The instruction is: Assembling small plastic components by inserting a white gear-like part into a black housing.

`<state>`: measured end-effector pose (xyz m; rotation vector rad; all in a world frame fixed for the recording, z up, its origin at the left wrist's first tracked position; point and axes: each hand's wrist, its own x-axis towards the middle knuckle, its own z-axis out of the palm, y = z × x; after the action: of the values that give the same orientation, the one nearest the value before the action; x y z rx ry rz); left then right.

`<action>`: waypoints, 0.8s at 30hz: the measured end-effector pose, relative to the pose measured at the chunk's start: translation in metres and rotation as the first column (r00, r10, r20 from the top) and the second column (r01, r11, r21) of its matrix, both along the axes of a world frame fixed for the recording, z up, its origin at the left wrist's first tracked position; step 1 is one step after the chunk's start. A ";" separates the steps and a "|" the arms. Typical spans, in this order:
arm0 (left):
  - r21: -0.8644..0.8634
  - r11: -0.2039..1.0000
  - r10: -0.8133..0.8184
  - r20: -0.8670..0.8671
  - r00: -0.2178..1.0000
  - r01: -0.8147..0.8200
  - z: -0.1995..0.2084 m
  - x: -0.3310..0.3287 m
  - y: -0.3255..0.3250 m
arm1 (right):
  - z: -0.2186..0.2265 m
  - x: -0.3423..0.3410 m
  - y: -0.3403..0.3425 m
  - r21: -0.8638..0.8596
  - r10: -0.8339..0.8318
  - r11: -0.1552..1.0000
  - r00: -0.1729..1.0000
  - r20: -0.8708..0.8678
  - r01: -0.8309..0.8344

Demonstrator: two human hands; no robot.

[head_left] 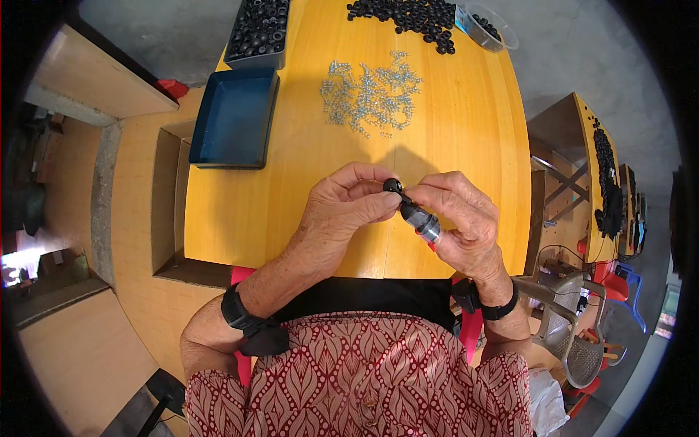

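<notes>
My left hand (336,211) pinches a small round black part (392,185) between thumb and fingertips, above the near part of the table. Held in my right hand (466,218) is a short black-and-grey cylindrical tool (420,218), tilted so its dark end meets the black part. A bit of red shows at the tool's lower end. My right fingertips almost touch the left ones, and I cannot tell whether the part and the tool are joined. Beyond my hands, many tiny shiny metal pieces (370,95) lie spread over the wood.
The yellow wooden table (466,124) carries a dark blue tray (271,120) at the left and a grey bin of black round parts (256,36) behind it. More loose black rings (415,16) and a clear plastic bowl (491,40) are at the far edge. Chairs (571,320) stand at right.
</notes>
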<state>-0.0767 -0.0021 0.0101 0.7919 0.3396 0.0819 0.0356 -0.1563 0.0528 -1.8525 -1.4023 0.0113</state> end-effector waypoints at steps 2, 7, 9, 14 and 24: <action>-0.036 0.999 -0.005 0.001 1.000 0.005 0.001 0.000 -0.002 | 0.001 0.000 0.000 0.015 0.006 1.000 0.996 0.087 -0.008; -0.145 0.987 -0.059 0.039 0.997 0.064 -0.001 -0.002 -0.001 | 0.006 0.000 -0.004 0.051 -0.028 0.998 0.998 0.058 0.025; -0.200 0.976 -0.077 0.035 0.996 0.082 -0.001 -0.001 -0.001 | 0.006 0.002 -0.007 0.051 -0.042 0.998 0.999 0.028 0.040; -0.196 0.973 -0.117 0.031 0.993 0.121 -0.004 -0.001 -0.004 | 0.004 0.004 -0.009 0.036 -0.010 0.999 0.999 -0.045 0.011; -0.086 0.988 -0.126 0.074 0.989 0.132 -0.002 -0.003 -0.005 | 0.006 0.004 -0.013 -0.009 -0.066 0.998 0.992 -0.104 0.065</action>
<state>-0.0794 -0.0074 0.0082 0.7181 0.2253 -0.0281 0.0399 -0.1698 0.0588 -1.8744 -1.2708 0.0777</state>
